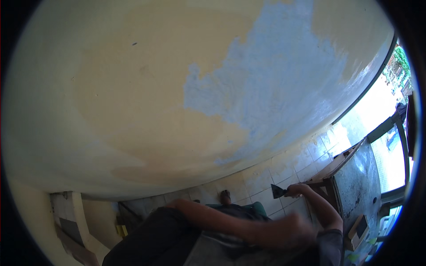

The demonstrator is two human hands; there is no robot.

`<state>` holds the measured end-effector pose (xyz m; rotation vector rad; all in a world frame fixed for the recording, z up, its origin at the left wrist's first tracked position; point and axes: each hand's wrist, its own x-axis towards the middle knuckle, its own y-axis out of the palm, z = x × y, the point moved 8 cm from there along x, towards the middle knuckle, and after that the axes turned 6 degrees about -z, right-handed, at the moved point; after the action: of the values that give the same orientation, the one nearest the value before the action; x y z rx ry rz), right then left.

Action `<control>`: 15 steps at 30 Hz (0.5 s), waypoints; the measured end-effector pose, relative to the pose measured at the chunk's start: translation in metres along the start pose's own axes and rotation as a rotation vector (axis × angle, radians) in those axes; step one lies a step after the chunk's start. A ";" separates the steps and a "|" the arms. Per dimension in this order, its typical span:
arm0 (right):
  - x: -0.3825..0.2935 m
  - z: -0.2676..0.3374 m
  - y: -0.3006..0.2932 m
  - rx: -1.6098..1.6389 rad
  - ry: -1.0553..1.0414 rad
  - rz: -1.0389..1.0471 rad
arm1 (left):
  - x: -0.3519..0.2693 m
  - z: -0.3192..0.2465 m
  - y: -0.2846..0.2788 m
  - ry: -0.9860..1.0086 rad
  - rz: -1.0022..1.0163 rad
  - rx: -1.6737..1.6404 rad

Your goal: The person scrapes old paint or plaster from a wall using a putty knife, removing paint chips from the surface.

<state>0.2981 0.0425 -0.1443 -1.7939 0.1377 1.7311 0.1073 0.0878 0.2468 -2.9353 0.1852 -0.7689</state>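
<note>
My right hand (297,190) grips a scraper (277,192) by its handle. The wide blade points left, held over the floor and apart from the wall. Across my body reaches my left forearm, and my left hand (288,231) is blurred close to the camera, near my right upper arm. Its fingers look curled, but whether they hold something is hidden. Before me rises a pale yellow wall (133,89) with a large irregular bluish patch (266,79) where the yellow coat is absent.
White floor tiles (263,199) run along the wall's foot, beside my bare foot (225,197). At right stands a table (356,179) with a worn grey top and a small box-like object (357,232) on it. A bright opening (372,99) lies beyond. Lower left is a ledge (85,219).
</note>
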 end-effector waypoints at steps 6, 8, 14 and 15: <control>0.069 0.066 0.065 0.348 -0.563 -0.401 | 0.041 0.016 -0.038 -0.223 -0.097 -0.157; 0.084 0.045 0.094 0.471 -0.799 -0.562 | 0.006 0.062 -0.032 -0.350 0.087 -0.131; 0.031 0.022 0.102 1.068 -0.360 -0.414 | -0.081 0.059 0.068 -0.159 0.589 -0.252; 0.027 0.017 0.108 1.179 -0.326 -0.360 | -0.049 0.039 0.044 -0.091 0.322 0.055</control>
<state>0.2348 -0.0254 -0.2075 -0.6160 0.5279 1.2032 0.0804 0.0537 0.1841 -2.7785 0.6005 -0.5811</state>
